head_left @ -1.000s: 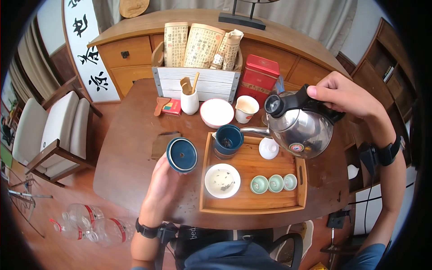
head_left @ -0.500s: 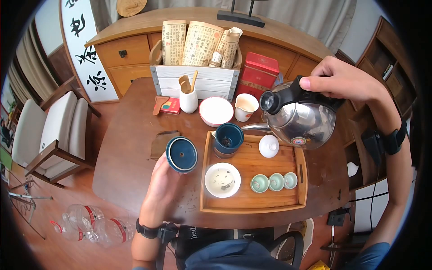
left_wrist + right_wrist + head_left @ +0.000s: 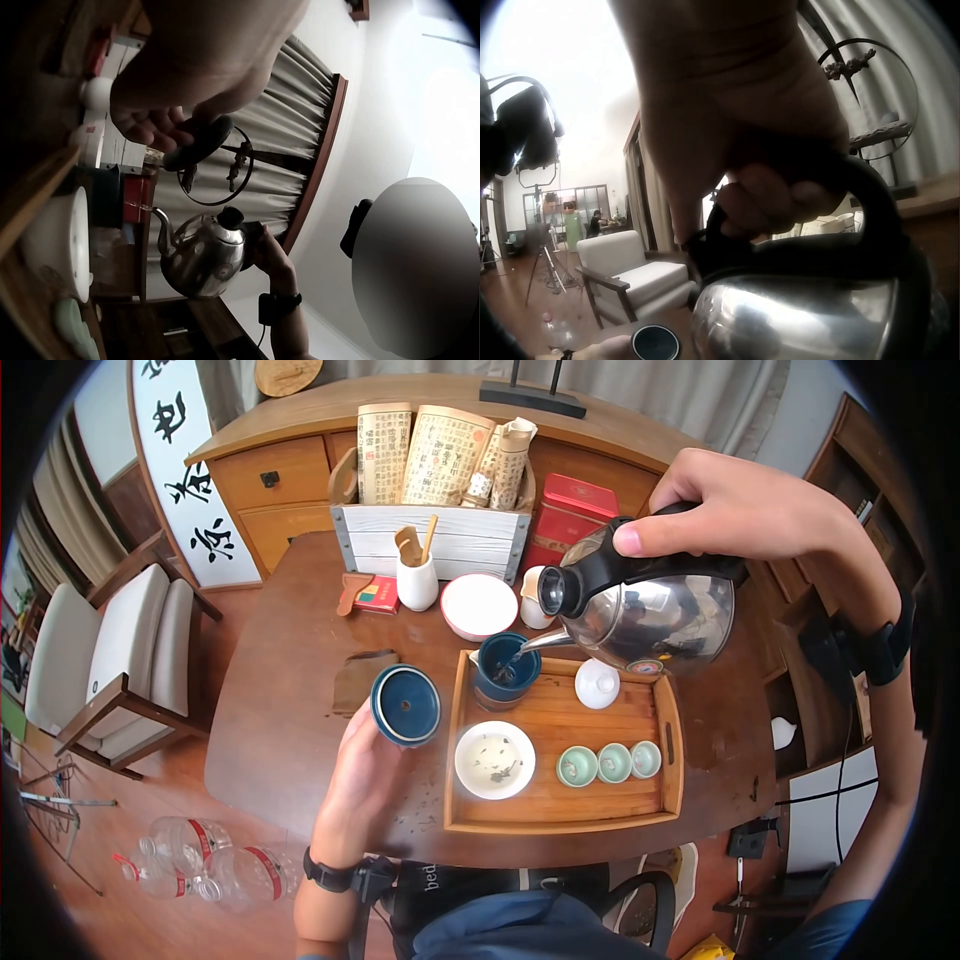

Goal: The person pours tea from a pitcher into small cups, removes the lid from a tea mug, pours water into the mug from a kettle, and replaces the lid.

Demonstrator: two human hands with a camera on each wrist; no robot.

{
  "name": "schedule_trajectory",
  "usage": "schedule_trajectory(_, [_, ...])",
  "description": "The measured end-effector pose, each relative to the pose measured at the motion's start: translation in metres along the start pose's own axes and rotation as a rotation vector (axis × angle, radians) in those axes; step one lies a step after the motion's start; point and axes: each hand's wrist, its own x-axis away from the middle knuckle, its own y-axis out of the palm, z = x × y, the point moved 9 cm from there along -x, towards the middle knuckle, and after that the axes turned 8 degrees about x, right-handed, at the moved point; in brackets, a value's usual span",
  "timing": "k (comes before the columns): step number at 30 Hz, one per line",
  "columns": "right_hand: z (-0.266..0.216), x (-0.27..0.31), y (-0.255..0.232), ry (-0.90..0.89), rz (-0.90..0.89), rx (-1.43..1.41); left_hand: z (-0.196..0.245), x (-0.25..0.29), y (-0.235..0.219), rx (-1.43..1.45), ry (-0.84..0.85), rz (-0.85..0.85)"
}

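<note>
My right hand (image 3: 740, 510) grips the black handle of a shiny steel kettle (image 3: 650, 615), tilted with its spout at the rim of a dark blue cup (image 3: 500, 695). A thin stream of water (image 3: 139, 205) runs from the spout into the cup in the left wrist view. Dark leaves show inside the cup, which stands at the back left of a wooden tray (image 3: 570, 810). Left of the tray, my left hand (image 3: 360, 785) holds up a round blue lid (image 3: 405, 705), its underside facing the head camera. Most of its fingers are hidden behind the lid there.
On the tray are a white bowl (image 3: 495, 760) with liquid and leaf bits, three pale green cups (image 3: 615, 764) and a small white lid (image 3: 598, 683). Behind stand a white-red bowl (image 3: 480, 606), a white pitcher (image 3: 536, 610), a tool holder (image 3: 417, 582), a red tin (image 3: 570, 520) and a crate (image 3: 430, 540).
The kettle has moved left and tipped further, its spout now over the blue cup with water flowing. My right hand has turned with it. My left hand and the lid have stayed nearly still.
</note>
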Motion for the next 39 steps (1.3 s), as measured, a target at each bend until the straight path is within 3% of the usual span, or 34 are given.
schedule_trajectory(9, [-0.008, 0.006, -0.03, 0.028, 0.093, 0.055, 0.002, 0.001, 0.001, 0.014, 0.007, -0.04])
schedule_trajectory(14, [-0.002, 0.01, -0.03, 0.037, 0.037, 0.031, 0.004, 0.0, 0.012, 0.053, 0.01, -0.065])
schedule_trajectory(16, [0.009, 0.011, -0.019, 0.014, 0.03, -0.046, 0.01, 0.001, 0.01, -0.065, 0.046, 0.092])
schedule_trajectory(19, [0.024, 0.015, -0.002, -0.054, 0.05, -0.164, 0.013, 0.001, 0.012, -0.118, 0.047, 0.1])
schedule_trajectory(24, [0.117, 0.057, 0.079, 0.032, 0.224, -0.85, 0.028, -0.007, 0.031, -0.34, 0.086, 0.06])
schedule_trajectory(26, [0.151, 0.092, 0.113, 0.228, 0.428, -1.127, 0.032, -0.016, 0.038, -0.425, 0.091, 0.048])
schedule_trajectory(28, [0.185, 0.128, 0.154, 0.267, 0.512, -1.364, 0.038, -0.029, 0.063, -0.75, 0.183, -0.05])
schedule_trajectory(32, [0.242, 0.208, 0.229, 0.465, 0.698, -1.583, 0.031, -0.058, 0.101, -1.04, 0.222, -0.091])
schedule_trajectory(33, [0.248, 0.226, 0.242, 0.547, 0.786, -1.587, 0.027, -0.065, 0.114, -1.224, 0.237, -0.124])
schedule_trajectory(34, [0.257, 0.244, 0.257, 0.557, 0.834, -1.633, 0.023, -0.071, 0.125, -1.407, 0.25, -0.158])
schedule_trajectory(35, [0.265, 0.259, 0.273, 0.578, 0.897, -1.668, 0.02, -0.077, 0.128, -1.414, 0.25, -0.157])
schedule_trajectory(37, [0.276, 0.289, 0.301, 0.691, 1.014, -1.675, 0.006, -0.084, 0.145, -1.69, 0.394, -0.319])
schedule_trajectory(39, [0.284, 0.308, 0.327, 0.74, 1.101, -1.626, -0.002, -0.089, 0.149, -1.71, 0.413, -0.329])
